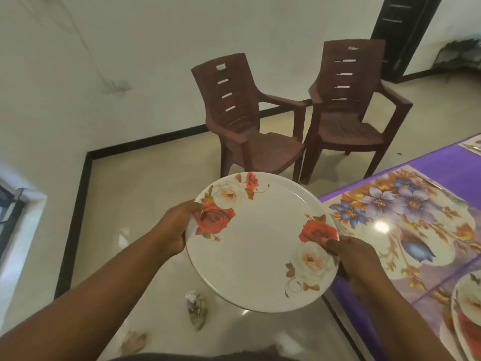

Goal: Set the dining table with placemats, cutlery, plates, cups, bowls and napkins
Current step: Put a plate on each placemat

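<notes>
We see a white plate printed with red and cream roses held level in mid-air over the floor, just off the table's near-left corner; the left hand grips its rim at nine o'clock with the thumb on top, and the right hand grips the rim at three o'clock, thumb on the printed rose. A second rim shows under the plate's far edge, though we cannot tell how many plates are stacked there. At three o'clock lies the table, covered in purple, with a glossy floral placemat on it; another rose plate at four o'clock is cut off by the frame edge. At twelve to one o'clock two brown plastic armchairs stand on the pale tiled floor against a white wall with black skirting. Crumpled scraps lie on the floor at six o'clock, too blurred to identify.
</notes>
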